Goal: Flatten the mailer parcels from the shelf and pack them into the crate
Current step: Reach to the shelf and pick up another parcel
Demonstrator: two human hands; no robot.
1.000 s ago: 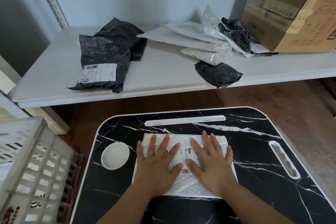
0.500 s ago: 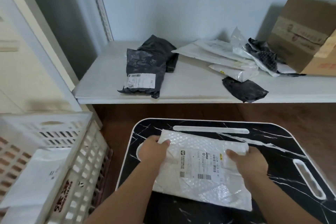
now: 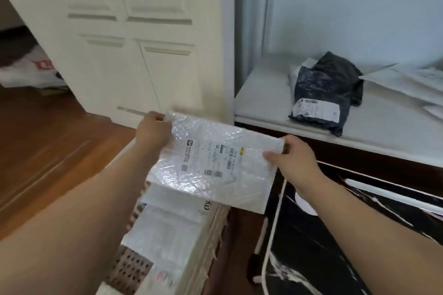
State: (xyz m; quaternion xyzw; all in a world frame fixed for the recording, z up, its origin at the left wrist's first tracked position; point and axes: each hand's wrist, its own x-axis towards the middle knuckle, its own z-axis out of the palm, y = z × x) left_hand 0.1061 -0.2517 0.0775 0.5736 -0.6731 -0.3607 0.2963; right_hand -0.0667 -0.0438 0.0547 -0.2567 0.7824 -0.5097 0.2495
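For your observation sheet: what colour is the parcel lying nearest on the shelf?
Black, with a white label, on the parcel in the head view.

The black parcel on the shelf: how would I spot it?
Look at the white shelf right of the panelled cupboard. The black mailer lies near its front edge, white label facing forward. Its neighbours to the right are pale envelopes.

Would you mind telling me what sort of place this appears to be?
Probably a room in a home used for packing: panelled white cupboard doors, a wooden floor, and a white shelf holding mailer parcels.
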